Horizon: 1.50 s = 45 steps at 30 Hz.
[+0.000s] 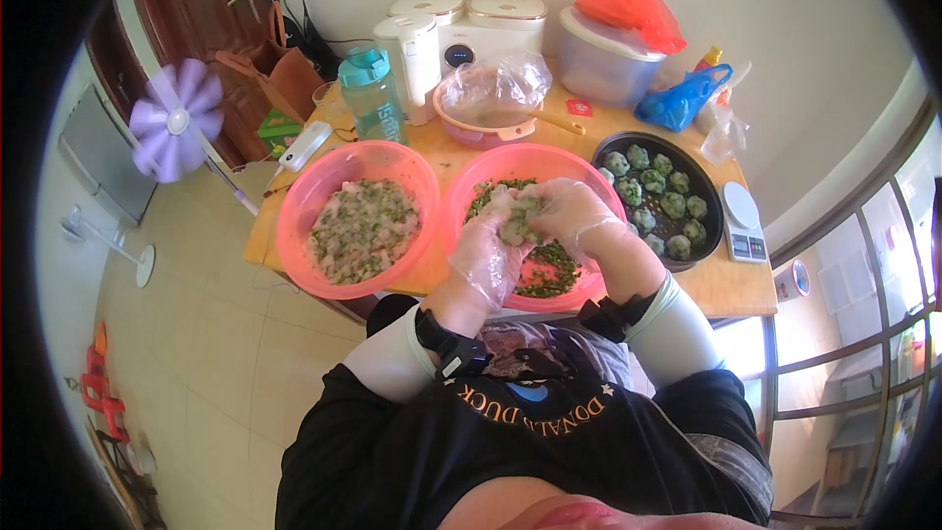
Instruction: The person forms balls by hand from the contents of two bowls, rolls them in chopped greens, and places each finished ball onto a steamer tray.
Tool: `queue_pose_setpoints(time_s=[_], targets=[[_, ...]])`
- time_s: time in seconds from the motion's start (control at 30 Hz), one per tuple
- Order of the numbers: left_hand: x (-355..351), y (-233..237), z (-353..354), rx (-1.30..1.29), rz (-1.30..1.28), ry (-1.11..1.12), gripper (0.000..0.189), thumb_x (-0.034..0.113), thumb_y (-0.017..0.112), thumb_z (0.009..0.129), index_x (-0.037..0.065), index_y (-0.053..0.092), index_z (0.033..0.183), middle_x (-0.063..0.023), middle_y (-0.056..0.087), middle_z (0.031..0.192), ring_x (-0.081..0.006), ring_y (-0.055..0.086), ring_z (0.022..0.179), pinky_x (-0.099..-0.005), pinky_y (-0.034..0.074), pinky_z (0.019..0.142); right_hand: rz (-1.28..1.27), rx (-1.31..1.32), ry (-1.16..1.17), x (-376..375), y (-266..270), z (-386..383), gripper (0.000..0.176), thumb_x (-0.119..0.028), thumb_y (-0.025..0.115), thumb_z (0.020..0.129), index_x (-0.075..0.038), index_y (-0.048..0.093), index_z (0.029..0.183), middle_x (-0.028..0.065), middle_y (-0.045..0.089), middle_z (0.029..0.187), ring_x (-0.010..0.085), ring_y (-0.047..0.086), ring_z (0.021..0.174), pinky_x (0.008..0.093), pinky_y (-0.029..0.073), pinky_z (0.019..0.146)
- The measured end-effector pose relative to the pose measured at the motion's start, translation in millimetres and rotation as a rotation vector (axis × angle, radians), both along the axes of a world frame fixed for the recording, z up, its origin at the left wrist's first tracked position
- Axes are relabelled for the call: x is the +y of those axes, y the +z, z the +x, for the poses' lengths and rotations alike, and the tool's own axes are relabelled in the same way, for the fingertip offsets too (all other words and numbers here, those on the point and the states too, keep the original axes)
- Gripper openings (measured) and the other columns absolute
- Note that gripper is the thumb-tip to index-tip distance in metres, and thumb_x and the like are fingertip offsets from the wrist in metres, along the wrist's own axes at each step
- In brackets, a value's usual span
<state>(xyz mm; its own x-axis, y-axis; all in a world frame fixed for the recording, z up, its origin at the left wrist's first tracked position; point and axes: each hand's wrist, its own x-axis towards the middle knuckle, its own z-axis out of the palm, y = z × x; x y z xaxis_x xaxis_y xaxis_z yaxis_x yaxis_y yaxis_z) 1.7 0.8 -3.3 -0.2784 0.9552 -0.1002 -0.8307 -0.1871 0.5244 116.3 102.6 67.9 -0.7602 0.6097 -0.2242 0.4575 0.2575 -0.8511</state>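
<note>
Both my hands wear clear plastic gloves and meet above the middle pink basin [459, 236]. Between them is a green-flecked, pale ball [520, 220] of filling. My left hand [488, 247] cups it from the left, fingers curled. My right hand [572, 214] closes on it from the other side, its fingertips partly hidden. Chopped greens [552, 273] lie in the basin below. To the left, another pink basin [289, 226] holds a pale mixture [363, 231] with green bits. A round black pan [601, 149] on the right carries several finished-looking green balls [673, 204].
A kitchen scale [746, 226] sits right of the pan. Behind the basins stand a teal bottle [373, 98], a pink bowl [466, 128] with a plastic bag, a white appliance [491, 34], a lidded tub [608, 64] and a blue bag [682, 103]. A purple fan [177, 121] is at left.
</note>
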Motion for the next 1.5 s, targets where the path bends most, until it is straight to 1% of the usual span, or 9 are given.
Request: queue_pose_setpoints(time_s=[0.33,0.4,0.5,0.6,0.77,0.97,1.13,1.43,1.5], targets=[[-5,-1,3,0.090,0.064,-0.043,0.040,-0.009,0.045,0.094,0.001,0.054,0.132,-0.0115,0.064,0.125,-0.0239,0.065,0.112,-0.0411,0.058,0.095,-0.243,0.159,-0.037,3,-2,2,0.037,-0.004,0.070,0.085,0.000,0.069,0.121,0.0112,0.073,0.105,0.0168,0.070,0.086,0.0308,0.058,0.075],[-4,3,5,0.109,0.084,-0.043,0.041,-0.010,0.045,0.094,0.001,0.054,0.132,-0.0114,0.064,0.126,-0.0243,0.065,0.113,-0.0407,0.058,0.094,0.055,-0.054,-0.039,-3,9,-1,0.035,-0.007,0.070,0.085,0.001,0.070,0.119,0.0114,0.073,0.106,0.0163,0.069,0.085,0.0310,0.057,0.075],[-3,5,5,0.124,-0.049,0.002,0.043,-0.012,0.044,0.092,0.001,0.054,0.132,-0.0113,0.064,0.126,-0.0245,0.066,0.111,-0.0403,0.059,0.093,0.023,0.035,-0.078,0,-4,0,0.034,-0.010,0.069,0.086,0.001,0.071,0.118,0.0111,0.073,0.101,0.0162,0.068,0.083,0.0308,0.056,0.074],[-4,1,4,0.166,-0.001,-0.001,0.038,-0.003,0.047,0.096,0.003,0.053,0.133,-0.0130,0.061,0.131,-0.0261,0.062,0.118,-0.0443,0.055,0.099,0.107,-0.028,-0.053,-1,1,0,0.033,-0.008,0.066,0.087,0.002,0.071,0.118,0.0099,0.072,0.099,0.0157,0.067,0.081,0.0297,0.055,0.072],[-16,11,-5,-0.271,0.374,-0.207,0.040,0.029,0.049,0.105,0.002,0.050,0.135,-0.0164,0.055,0.139,-0.0287,0.053,0.130,-0.0509,0.044,0.110,-0.039,0.063,-0.039,5,7,1,0.032,-0.011,0.067,0.086,0.001,0.071,0.115,0.0073,0.072,0.096,0.0136,0.065,0.076,0.0287,0.053,0.067],[-4,0,-6,-0.136,0.057,-0.030,0.037,0.031,0.046,0.107,0.003,0.054,0.130,-0.0160,0.057,0.138,-0.0295,0.054,0.129,-0.0518,0.044,0.110,0.120,0.060,0.085,-4,19,-6,0.022,-0.010,0.067,0.083,0.001,0.075,0.101,0.0076,0.073,0.085,0.0142,0.064,0.071,0.0301,0.053,0.066],[-11,7,-4,-0.147,0.153,-0.052,0.041,0.031,0.046,0.106,0.003,0.051,0.135,-0.0152,0.055,0.140,-0.0296,0.052,0.132,-0.0516,0.042,0.111,0.060,0.066,0.107,-2,13,-13,0.020,-0.010,0.068,0.081,0.000,0.076,0.097,0.0122,0.073,0.084,0.0200,0.068,0.075,0.0322,0.055,0.073],[-18,20,0,-0.391,0.176,-0.131,0.061,0.050,0.034,0.107,0.001,0.046,0.142,-0.0164,0.049,0.144,-0.0340,0.047,0.134,-0.0531,0.036,0.116,0.548,-0.060,0.276,-5,46,-12,0.018,-0.015,0.064,0.084,-0.005,0.076,0.093,0.0161,0.071,0.084,0.0293,0.069,0.081,0.0359,0.054,0.079],[-13,12,-2,-0.419,0.129,-0.084,0.062,0.051,0.032,0.107,0.001,0.046,0.142,-0.0164,0.051,0.142,-0.0345,0.049,0.132,-0.0532,0.036,0.115,1.083,-0.059,0.440,0,51,-4,0.025,-0.019,0.058,0.091,-0.005,0.074,0.103,0.0125,0.073,0.099,0.0359,0.067,0.090,0.0413,0.054,0.082]])
